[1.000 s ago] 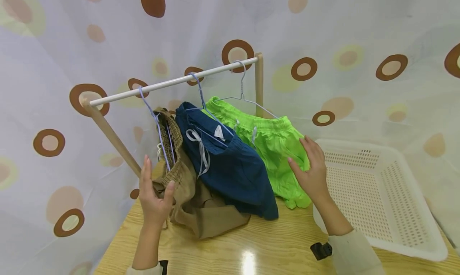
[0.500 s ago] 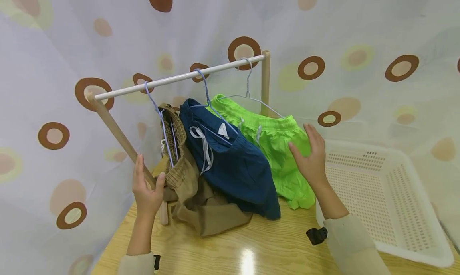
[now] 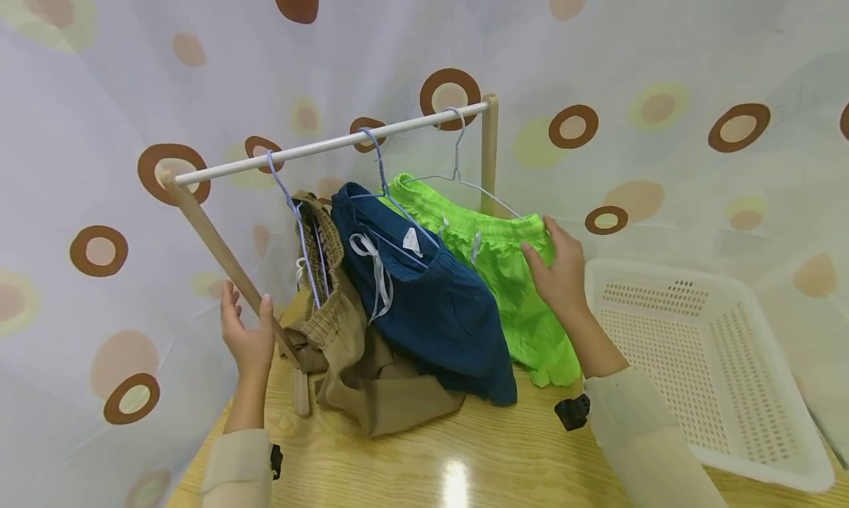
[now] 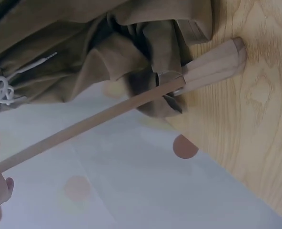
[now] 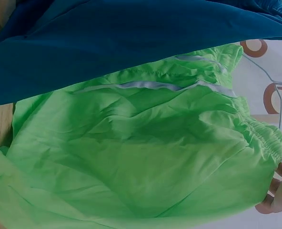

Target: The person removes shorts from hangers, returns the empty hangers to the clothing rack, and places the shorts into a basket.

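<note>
Shorts (image 3: pixel 527 324) in green touch the right hand (image 3: pixel 562 276), grip wide; left hand (image 3: pixel 249 338), grip wide, beside rack leg (image 3: pixel 215 244)

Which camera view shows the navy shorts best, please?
The head view: it shows the navy shorts from waist to hem, with their white drawstring and label. The right wrist view has only cropped cloth; the left wrist view, none.

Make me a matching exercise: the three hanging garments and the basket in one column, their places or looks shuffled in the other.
1. Green shorts
2. Navy shorts
3. Brown garment
4. Basket

A. Hung in the middle
B. White, with small holes
C. Hung nearest the left hand
D. Hung nearest the right hand

Pairs: 1-D, 2-A, 3-C, 4-B
</note>
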`<state>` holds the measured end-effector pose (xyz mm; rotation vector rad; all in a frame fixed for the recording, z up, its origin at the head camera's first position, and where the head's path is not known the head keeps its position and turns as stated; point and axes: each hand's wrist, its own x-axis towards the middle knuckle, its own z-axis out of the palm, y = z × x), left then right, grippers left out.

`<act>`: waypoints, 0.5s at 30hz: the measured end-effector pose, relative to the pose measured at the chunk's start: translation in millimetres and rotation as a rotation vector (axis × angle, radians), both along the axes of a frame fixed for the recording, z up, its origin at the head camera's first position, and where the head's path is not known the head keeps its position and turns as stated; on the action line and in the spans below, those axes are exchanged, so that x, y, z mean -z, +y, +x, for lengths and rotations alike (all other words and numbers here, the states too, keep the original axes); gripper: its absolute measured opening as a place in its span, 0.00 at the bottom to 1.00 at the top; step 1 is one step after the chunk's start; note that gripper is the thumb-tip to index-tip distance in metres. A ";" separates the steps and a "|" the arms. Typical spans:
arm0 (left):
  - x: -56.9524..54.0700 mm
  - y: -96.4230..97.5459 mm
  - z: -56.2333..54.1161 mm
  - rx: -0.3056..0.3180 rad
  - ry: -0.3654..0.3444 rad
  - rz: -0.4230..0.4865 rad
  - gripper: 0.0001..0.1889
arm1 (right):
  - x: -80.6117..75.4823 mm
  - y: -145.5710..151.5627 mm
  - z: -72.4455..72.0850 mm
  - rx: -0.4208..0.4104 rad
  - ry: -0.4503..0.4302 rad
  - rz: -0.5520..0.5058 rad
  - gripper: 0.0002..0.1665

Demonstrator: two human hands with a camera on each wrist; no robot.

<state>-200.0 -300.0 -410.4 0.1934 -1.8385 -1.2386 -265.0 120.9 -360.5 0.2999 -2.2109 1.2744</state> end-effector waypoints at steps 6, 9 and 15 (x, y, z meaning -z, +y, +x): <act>-2.1 -12.8 -19.4 -0.010 -0.064 0.147 0.37 | 0.5 0.3 -1.4 0.044 -0.067 0.071 0.31; -4.6 -12.5 -23.6 -0.009 -0.081 0.214 0.34 | 2.2 1.2 -2.7 0.050 -0.108 0.084 0.31; -16.1 -1.0 -17.7 -0.016 -0.064 0.234 0.21 | 2.3 1.0 -2.4 0.054 -0.170 0.091 0.31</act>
